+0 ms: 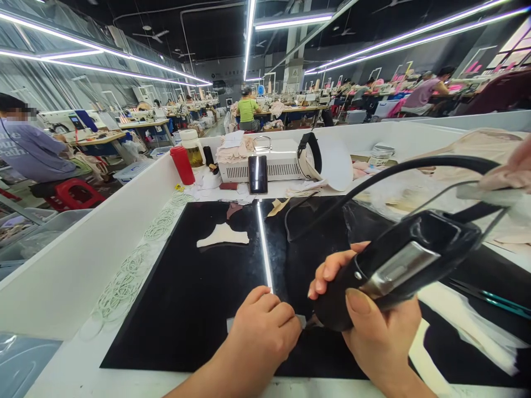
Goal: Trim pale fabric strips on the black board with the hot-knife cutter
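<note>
My right hand (373, 326) is wrapped round a black handheld power tool (398, 265) with a silver metal panel and a thick black cord. The tool's narrow tip points down and left, close to the fingers of my left hand (267, 326). With its fingers curled together, my left hand rests on the black mat (166, 309) over a pale, thin strip (230, 323). Only the strip's ends show on either side of the fingers. Farther back on the mat lies a cream fabric piece (223, 235) with a curved edge.
Pale green elastic loops (128, 276) lie along the left edge. A phone (258, 174) leans against a white vented box (282, 166), beside a red cup (182, 166) and a face shield (336, 166). Cream pieces (468, 320) lie at right; another person's hand (520, 160) shows at the right edge.
</note>
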`<act>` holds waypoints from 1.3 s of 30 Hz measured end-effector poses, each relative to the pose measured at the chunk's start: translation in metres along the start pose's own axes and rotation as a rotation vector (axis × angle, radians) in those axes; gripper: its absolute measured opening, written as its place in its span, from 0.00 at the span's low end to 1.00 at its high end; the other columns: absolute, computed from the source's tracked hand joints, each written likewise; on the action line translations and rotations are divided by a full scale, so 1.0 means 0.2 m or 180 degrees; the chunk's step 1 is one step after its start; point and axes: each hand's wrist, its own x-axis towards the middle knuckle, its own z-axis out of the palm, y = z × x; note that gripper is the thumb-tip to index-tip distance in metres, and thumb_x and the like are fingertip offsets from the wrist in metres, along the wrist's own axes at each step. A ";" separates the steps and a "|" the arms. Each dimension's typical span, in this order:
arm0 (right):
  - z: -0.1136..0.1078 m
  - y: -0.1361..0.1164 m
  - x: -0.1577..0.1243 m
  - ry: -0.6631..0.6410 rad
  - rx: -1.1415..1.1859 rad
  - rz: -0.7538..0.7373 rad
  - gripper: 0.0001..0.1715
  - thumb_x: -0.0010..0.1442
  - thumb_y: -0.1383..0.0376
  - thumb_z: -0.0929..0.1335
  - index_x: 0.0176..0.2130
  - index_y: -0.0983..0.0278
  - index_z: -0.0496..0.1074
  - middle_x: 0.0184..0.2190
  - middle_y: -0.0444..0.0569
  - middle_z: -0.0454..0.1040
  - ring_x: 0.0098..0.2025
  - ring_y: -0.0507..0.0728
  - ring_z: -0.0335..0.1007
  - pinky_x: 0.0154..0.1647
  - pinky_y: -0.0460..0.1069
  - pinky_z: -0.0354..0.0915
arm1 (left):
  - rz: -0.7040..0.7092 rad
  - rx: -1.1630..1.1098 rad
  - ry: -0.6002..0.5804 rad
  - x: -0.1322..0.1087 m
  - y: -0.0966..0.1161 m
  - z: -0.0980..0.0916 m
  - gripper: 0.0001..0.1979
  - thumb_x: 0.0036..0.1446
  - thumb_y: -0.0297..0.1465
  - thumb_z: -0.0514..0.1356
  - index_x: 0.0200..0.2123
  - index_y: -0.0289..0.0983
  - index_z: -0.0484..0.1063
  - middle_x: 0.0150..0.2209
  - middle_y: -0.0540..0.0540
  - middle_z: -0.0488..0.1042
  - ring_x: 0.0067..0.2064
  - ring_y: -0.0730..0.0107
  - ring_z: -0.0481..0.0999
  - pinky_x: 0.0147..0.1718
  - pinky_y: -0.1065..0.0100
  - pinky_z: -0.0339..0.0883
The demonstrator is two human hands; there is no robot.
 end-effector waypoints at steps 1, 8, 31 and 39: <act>0.00 0.00 0.00 0.0003 0.0009 0.0017 0.20 0.63 0.60 0.74 0.51 0.55 0.66 0.33 0.43 0.73 0.29 0.55 0.72 0.26 0.51 0.75 | -0.0002 0.0005 0.0003 0.00 0.00 0.00 0.10 0.67 0.25 0.60 0.31 0.38 0.69 0.28 0.55 0.71 0.31 0.71 0.70 0.46 0.63 0.68; 0.00 -0.01 -0.01 0.0022 -0.0005 0.0088 0.21 0.63 0.59 0.75 0.51 0.55 0.66 0.34 0.44 0.73 0.29 0.55 0.72 0.25 0.51 0.74 | -0.0030 0.0055 -0.0002 -0.01 0.00 0.00 0.09 0.68 0.25 0.58 0.32 0.39 0.70 0.28 0.55 0.72 0.32 0.70 0.71 0.48 0.62 0.68; 0.01 0.02 0.05 0.0113 -0.0108 -0.0070 0.18 0.64 0.61 0.73 0.50 0.56 0.65 0.33 0.41 0.73 0.27 0.53 0.71 0.25 0.50 0.75 | 0.0056 0.0072 0.0063 -0.03 -0.01 0.01 0.09 0.70 0.25 0.55 0.38 0.39 0.74 0.31 0.54 0.75 0.33 0.70 0.74 0.52 0.60 0.69; 0.01 0.01 0.01 0.0062 0.0008 0.0012 0.18 0.63 0.59 0.74 0.50 0.54 0.66 0.35 0.42 0.73 0.29 0.53 0.72 0.27 0.50 0.74 | 0.0106 0.0072 0.0032 -0.03 -0.02 0.01 0.06 0.68 0.25 0.58 0.40 0.38 0.74 0.31 0.53 0.75 0.34 0.69 0.75 0.53 0.59 0.69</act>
